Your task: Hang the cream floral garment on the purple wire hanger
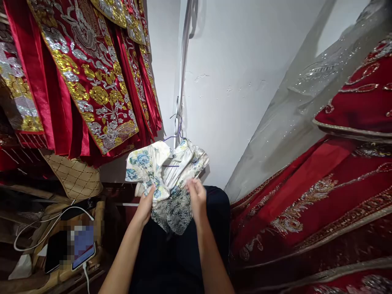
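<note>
A cream garment with blue flower print [167, 175] hangs on a purple wire hanger [177, 130] against the white wall. My left hand [146, 204] grips the garment's left side, fingers curled into the cloth. My right hand [196, 192] pinches the fabric at the right side, fingers pressed together. Both forearms reach up from the bottom of the view over dark clothing [171, 253].
Red robes with gold and silver embroidery [88, 77] hang at upper left. More red embroidered cloth under a sheer sequined cover [321, 183] fills the right. At lower left a phone [82, 247] with a white cable lies on cluttered shelving beside a quilted beige bag [75, 177].
</note>
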Demonstrator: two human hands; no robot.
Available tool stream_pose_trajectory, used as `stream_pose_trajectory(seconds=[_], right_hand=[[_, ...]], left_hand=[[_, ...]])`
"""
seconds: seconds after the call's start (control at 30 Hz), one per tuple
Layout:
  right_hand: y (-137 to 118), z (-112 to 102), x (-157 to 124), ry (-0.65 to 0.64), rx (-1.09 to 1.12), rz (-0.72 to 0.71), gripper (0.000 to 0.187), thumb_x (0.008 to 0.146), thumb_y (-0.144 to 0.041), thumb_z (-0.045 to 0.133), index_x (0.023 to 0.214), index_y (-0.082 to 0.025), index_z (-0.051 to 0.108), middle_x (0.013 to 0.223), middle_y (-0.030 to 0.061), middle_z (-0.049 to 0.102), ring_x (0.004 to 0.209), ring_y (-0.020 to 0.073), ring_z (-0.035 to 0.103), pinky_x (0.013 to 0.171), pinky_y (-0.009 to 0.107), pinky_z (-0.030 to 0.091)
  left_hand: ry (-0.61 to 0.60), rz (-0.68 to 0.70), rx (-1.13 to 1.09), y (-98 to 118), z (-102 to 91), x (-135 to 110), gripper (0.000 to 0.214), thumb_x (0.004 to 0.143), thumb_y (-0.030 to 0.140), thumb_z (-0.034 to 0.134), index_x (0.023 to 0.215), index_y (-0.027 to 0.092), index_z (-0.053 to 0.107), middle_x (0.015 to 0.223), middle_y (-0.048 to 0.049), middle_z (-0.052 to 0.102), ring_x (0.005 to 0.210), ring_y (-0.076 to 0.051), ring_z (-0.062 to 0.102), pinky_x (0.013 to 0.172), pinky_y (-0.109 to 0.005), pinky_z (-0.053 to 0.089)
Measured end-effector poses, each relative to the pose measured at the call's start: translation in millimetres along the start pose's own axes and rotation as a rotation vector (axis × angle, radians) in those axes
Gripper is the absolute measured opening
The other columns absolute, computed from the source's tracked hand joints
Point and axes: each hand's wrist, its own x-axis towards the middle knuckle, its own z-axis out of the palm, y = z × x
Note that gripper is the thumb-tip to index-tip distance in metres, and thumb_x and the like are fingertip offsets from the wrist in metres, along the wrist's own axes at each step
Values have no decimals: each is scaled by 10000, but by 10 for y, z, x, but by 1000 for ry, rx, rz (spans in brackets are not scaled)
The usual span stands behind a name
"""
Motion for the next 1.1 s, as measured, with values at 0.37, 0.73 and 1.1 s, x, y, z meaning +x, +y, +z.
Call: stream_pose_trajectory(seconds=[0.37,0.73,1.1], right_hand=[[429,271,-125,-779,-42,412,279,822,-282,499,621,-157,648,652,55,693,628,167,615,586,247,422],[536,502,-713,-296,157,325,455,879,-499,508,548,-187,517,473,-14,494,455,110,444,507,245,340],[138,206,-551,-336,372,425,327,849,-426,589,676,-152,635,542,7,565,466,88,421,465,226,280]], left_hand=[[67,86,-8,163,-146,-72,440,782,425,749,1125,175,634,1147,-122,678,1079,-252,648,951,-387,516],[-170,518,597,-377,-157,-476,221,848,247,600,1064,207,614,979,-43,650,927,-203,612,863,-329,473],[-333,464,550,-255,225,-526,143,907,293,496,910,211,614,821,-20,617,777,-196,583,747,-292,453]])
